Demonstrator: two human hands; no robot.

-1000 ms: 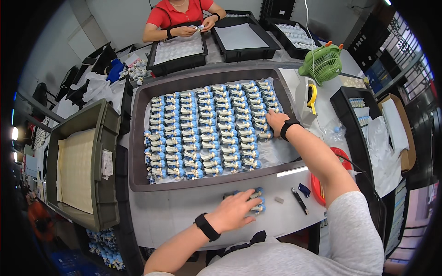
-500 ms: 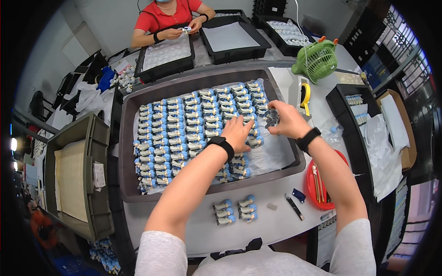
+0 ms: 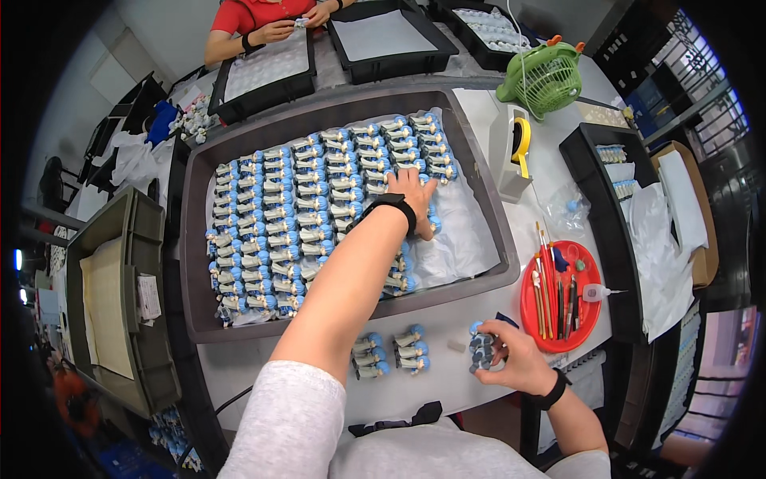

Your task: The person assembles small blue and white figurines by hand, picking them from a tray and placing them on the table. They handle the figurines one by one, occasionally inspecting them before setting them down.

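Rows of small blue-haired figurines in pale clothing (image 3: 275,214) lie in a large grey-brown tray (image 3: 351,311) lined with white sheeting. My left hand (image 3: 411,199) reaches over their right side, fingers spread and resting on the figurines there. Below the tray, over the table's near edge, my right hand (image 3: 519,357) pinches a small stack of figurines (image 3: 482,350), their dark undersides toward me. Left of it, two short columns of figurines, a left column (image 3: 369,356) and a right column (image 3: 412,349), lie on the white table.
A red bowl (image 3: 597,315) of brushes and pens sits right of the tray, near a tape dispenser (image 3: 511,152) and a green fan (image 3: 550,80). A black bin (image 3: 626,263) stands at right, an olive crate (image 3: 152,351) at left. Across the table, a co-worker (image 3: 259,16) handles a small piece.
My right hand has come from the tray's right side down to the near table edge, carrying the figurines. My left hand remains over the tray's rows. The whole view has shifted slightly.
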